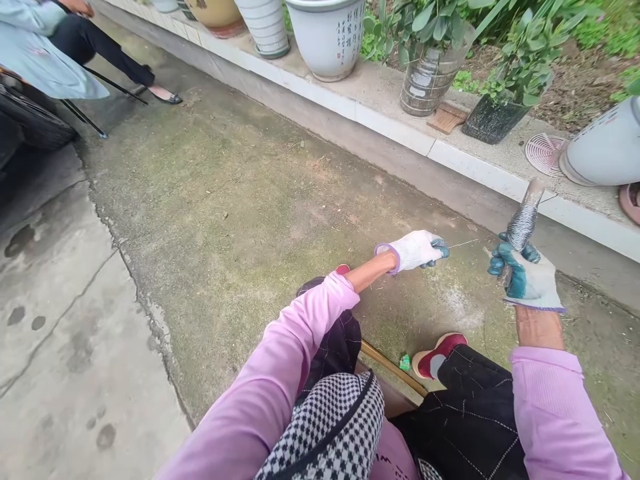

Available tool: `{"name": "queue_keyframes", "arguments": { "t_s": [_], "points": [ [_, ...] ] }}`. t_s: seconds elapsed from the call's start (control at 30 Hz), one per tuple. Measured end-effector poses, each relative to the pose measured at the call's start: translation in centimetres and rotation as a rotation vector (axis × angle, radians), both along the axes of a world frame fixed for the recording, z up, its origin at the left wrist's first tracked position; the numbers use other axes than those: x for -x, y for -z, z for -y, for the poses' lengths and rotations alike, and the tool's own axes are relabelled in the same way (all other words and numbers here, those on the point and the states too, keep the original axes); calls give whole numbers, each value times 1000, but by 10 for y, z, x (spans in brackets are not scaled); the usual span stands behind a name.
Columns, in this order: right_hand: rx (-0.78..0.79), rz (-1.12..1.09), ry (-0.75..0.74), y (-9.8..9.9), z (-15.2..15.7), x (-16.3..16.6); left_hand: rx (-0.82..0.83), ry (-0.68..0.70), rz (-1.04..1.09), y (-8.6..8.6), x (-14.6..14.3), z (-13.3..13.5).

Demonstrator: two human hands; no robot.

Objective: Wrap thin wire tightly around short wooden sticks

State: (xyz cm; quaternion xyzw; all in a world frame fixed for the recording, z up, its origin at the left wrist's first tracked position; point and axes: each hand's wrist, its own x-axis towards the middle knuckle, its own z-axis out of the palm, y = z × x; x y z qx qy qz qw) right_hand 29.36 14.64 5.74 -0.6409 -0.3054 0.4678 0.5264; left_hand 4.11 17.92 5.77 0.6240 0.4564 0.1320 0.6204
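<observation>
My right hand (525, 270), in a white glove with blue-green coated fingers, is closed around a stick wound with thin grey wire (523, 225). The bare upper end of the stick points up and away from me. My left hand (415, 251), gloved the same way, pinches a thin strand of wire (463, 243) that runs toward my right hand. A gap of bare ground lies between the two hands. Another short end of wire sticks out near the top of the wound stick.
A low tiled ledge (395, 137) crosses ahead, bearing a large white pot (327, 37), potted plants and a tipped white pot (603, 147). At upper left a seated person's leg (107, 57) and a tyre (35, 113) show. A small green wrapper (405, 362) lies by my shoe.
</observation>
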Motion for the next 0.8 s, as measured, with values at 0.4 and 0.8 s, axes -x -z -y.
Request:
{"name": "queue_keyframes", "arguments": {
  "t_s": [0.4, 0.8],
  "points": [
    [94, -4, 5, -3, -3, -4, -382, 194, -249, -6, 11, -12],
    [381, 1132, -488, 22, -9, 2, -94, 342, 22, -3, -11, 15]
  ]
}}
